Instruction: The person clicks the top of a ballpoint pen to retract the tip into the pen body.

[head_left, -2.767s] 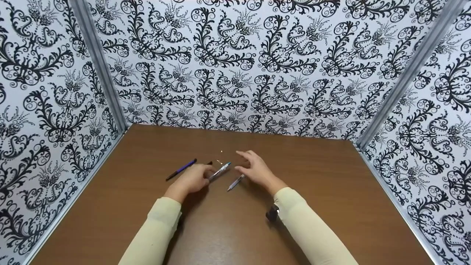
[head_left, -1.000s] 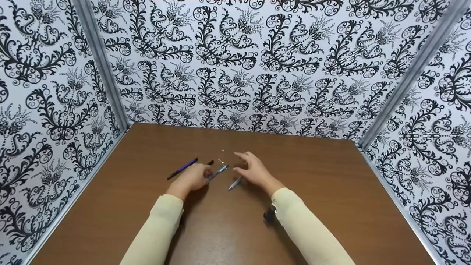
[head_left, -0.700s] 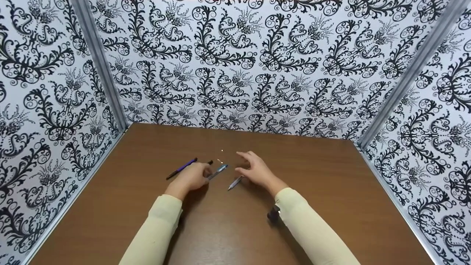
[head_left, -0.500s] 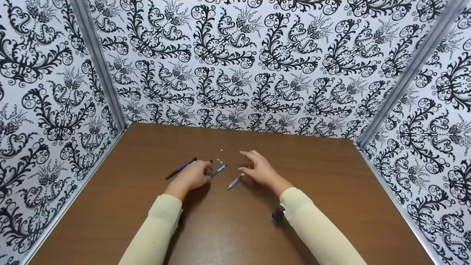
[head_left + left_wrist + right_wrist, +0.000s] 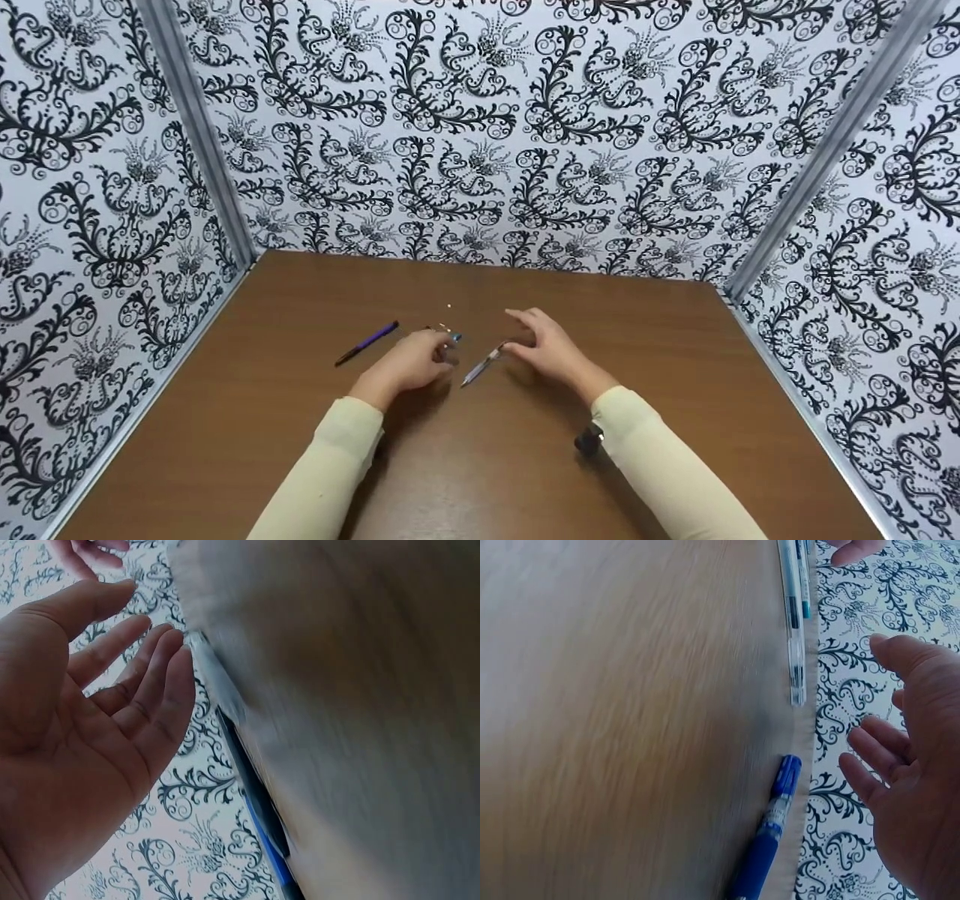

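My left hand (image 5: 416, 361) hovers low over the table, its fingers loosely bent and apart, with nothing in the palm in the left wrist view. Beneath its fingertips lies a pen with a teal end (image 5: 457, 337), mostly hidden in the head view. Right of it, a clear pen (image 5: 481, 366) lies aslant, its far end close to the thumb of my right hand (image 5: 555, 349). That hand is spread and holds nothing. The right wrist view also shows a blue pen (image 5: 761, 855) on the wood, hidden by my right hand in the head view.
Left of the left hand lies a purple-and-black pen (image 5: 367, 343). A black pen (image 5: 251, 780) shows in the left wrist view. The brown table (image 5: 480, 465) is enclosed at the back and sides by patterned white walls (image 5: 480, 150).
My left hand has shifted right, now covering most of the teal-ended pen. My right hand has moved right, exposing more of the clear pen.
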`<action>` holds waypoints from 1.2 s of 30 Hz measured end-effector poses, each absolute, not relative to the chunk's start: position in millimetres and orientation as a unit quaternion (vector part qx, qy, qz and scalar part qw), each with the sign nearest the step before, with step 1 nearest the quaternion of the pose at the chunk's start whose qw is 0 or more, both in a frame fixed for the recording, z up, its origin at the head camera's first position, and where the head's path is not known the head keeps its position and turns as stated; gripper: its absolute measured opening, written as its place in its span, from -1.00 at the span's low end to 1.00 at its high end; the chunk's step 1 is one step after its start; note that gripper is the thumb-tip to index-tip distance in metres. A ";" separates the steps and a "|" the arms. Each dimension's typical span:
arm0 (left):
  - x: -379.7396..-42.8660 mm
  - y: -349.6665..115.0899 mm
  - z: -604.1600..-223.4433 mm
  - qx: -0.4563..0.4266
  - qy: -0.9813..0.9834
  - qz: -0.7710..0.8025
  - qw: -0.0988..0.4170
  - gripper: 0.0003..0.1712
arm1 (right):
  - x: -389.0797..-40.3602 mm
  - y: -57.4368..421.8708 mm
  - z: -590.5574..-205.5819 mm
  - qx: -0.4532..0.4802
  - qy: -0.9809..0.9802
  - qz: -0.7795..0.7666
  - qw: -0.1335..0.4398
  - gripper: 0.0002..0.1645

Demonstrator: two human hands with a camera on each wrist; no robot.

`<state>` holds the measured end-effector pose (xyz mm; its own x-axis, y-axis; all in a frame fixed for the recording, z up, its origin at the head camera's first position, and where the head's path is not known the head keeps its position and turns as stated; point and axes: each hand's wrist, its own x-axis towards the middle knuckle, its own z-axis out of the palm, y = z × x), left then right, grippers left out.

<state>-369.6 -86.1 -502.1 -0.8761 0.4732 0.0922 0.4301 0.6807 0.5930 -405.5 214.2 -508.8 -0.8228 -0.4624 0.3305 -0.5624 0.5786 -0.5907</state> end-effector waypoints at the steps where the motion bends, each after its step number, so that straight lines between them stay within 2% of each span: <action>1: -369.7 -83.8 -502.7 0.250 0.916 0.312 0.036 -0.56 | -405.6 215.7 -509.2 0.289 -0.885 0.357 0.071 -0.23; 12: -373.5 -58.2 -509.3 0.284 0.916 0.283 0.013 -0.52 | -407.5 228.0 -513.4 0.278 -0.880 0.379 0.062 -0.24; 23: -373.7 -44.6 -509.6 0.276 0.925 0.257 0.036 -0.52 | -406.4 234.2 -514.2 0.277 -0.881 0.378 0.073 -0.24; 30: -376.0 -36.7 -510.4 0.278 0.930 0.238 0.045 -0.73 | -404.9 235.0 -513.2 0.269 -0.886 0.370 0.077 -0.23; 36: -377.1 -32.5 -512.2 0.274 0.937 0.211 0.049 -0.75 | -403.0 235.0 -510.6 0.261 -0.892 0.362 0.072 -0.23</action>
